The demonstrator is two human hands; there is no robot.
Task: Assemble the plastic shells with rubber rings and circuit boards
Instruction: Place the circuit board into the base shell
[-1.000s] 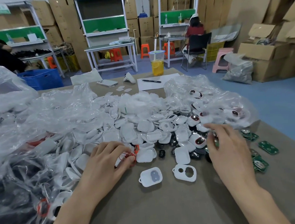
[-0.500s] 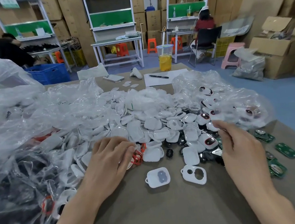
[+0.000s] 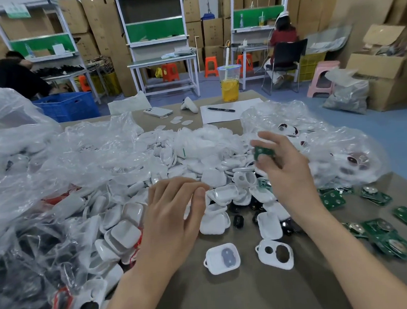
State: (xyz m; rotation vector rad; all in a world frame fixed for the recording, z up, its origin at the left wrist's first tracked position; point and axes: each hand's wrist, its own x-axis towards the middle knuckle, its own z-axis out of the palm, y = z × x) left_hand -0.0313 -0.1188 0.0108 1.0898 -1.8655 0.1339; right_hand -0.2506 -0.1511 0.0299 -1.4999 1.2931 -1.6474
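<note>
A big heap of white plastic shells (image 3: 198, 164) covers the middle of the table. My right hand (image 3: 284, 172) is raised over the heap and pinches a green circuit board (image 3: 263, 153) between thumb and fingers. My left hand (image 3: 173, 212) rests palm down on the shells at the heap's front, fingers curled; whether it holds anything is hidden. In front lie a white shell with a grey pad inside (image 3: 222, 259) and a white shell with two holes (image 3: 276, 254). Green circuit boards (image 3: 379, 233) lie loose at the right. A red rubber ring (image 3: 62, 302) shows at lower left.
Clear plastic bags (image 3: 28, 163) full of parts fill the left side, another bag (image 3: 330, 144) lies at the right. Small black parts (image 3: 238, 221) are scattered among the shells. At the far edge stand a cup of yellow drink (image 3: 229, 84), a phone (image 3: 157, 112), paper with a pen (image 3: 221, 109). People work at benches behind.
My right hand has risen from the table's right side with a green circuit board pinched in it. My left hand stayed on the shells, shifting slightly. The camera tilted down.
</note>
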